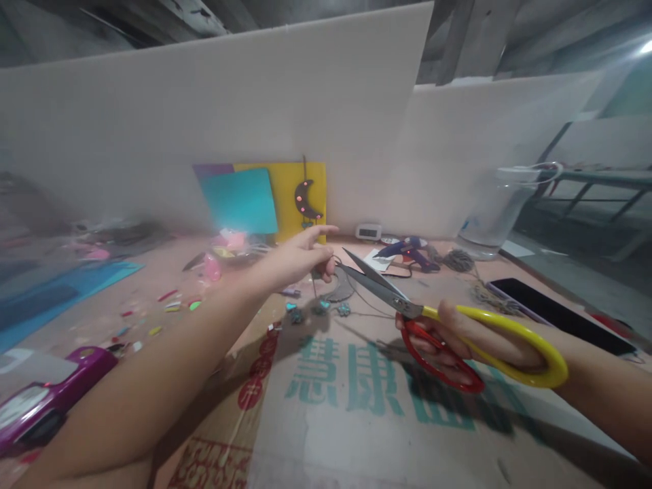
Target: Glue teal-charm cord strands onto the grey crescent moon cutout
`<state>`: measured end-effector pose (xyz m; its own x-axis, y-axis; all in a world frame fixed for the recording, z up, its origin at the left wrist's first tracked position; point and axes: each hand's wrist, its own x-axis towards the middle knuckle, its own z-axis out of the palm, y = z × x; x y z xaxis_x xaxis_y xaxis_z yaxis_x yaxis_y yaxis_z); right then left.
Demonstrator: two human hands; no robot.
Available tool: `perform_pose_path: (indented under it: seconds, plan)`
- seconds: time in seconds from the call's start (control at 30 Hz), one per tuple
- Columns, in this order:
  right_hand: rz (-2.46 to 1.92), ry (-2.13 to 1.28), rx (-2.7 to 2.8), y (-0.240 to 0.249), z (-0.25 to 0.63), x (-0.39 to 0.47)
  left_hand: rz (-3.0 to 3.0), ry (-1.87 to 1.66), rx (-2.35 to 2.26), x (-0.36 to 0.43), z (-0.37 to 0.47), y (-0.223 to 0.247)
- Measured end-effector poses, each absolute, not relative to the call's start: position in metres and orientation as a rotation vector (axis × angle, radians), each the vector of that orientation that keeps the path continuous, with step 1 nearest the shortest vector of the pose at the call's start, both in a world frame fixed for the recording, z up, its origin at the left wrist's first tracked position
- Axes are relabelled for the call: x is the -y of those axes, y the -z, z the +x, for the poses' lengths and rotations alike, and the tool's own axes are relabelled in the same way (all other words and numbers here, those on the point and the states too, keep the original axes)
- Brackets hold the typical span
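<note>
My right hand (453,339) is wrapped round a pair of scissors (379,285) with one yellow and one red handle. The blades are spread, their tips pointing at my left hand (310,255). My left hand pinches a thin grey string (314,288) between thumb and curled fingers, its index finger stretched out. Just behind and below it lies a grey crescent (341,288), partly hidden by the hand. Small turquoise charms (324,307) are near the string's lower end, over the cardboard. Whether the blades touch the string I cannot tell.
A decorated dark crescent (305,200) hangs before a yellow sheet (285,190). Behind the scissors are a blue glue gun (412,255), a small digital clock (368,232) and grey yarn (458,260). A phone (555,312) and plastic jug (494,210) stand right; a purple tool (76,380) lies left.
</note>
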<state>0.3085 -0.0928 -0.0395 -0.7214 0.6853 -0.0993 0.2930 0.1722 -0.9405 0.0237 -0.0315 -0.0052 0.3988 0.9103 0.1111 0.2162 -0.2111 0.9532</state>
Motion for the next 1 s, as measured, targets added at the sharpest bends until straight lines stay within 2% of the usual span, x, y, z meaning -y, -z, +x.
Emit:
perform_pose_path:
  seconds: [0.13, 0.33, 0.47, 0.73, 1.0]
  plan:
    - [-0.936, -1.815, 1.973, 0.054, 0.311, 0.090, 1.720, -0.876, -1.016, 0.035, 0.026, 0.007]
    - [-0.983, -1.940, 1.688, 0.060, 0.300, 0.092, 1.756, -0.831, -0.986, 0.035, 0.028, 0.014]
    - [-0.931, -1.936, 1.713, 0.059, 0.300, 0.093, 1.753, -0.854, -0.977, 0.035, 0.028, 0.015]
    - [-0.894, -1.871, 1.733, 0.086, 0.316, 0.082, 1.728, -0.839, -1.020, 0.039, 0.030, 0.011]
    - [-0.917, -1.848, 1.773, 0.072, 0.311, 0.087, 1.715, -0.847, -1.011, 0.034, 0.026, 0.016]
